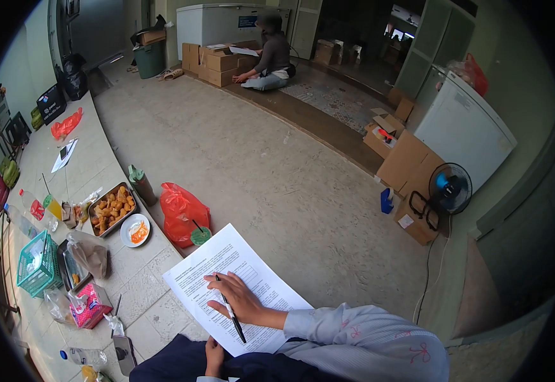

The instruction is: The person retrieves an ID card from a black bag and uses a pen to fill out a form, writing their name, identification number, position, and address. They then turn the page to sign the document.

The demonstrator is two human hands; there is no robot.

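Observation:
A printed sheet of paper (239,267) lies tilted over my lap, with lines of text and a table on it. My right hand (242,302) rests on the sheet, fingers bent, with a black pen (238,328) held between them. One end of the pen points up past the fingers, the other down toward my body. At the sheet's lower left edge is my left hand (214,358), closed at the paper's edge; part of its fingers is hidden.
On the tiled ledge at left stand a tray of fried food (113,209), a white plate (136,230), a green basket (39,264), a tissue pack (91,305) and a phone (124,355). A red bag (184,213) is beside the ledge. Another person (271,60) sits by cardboard boxes (220,62).

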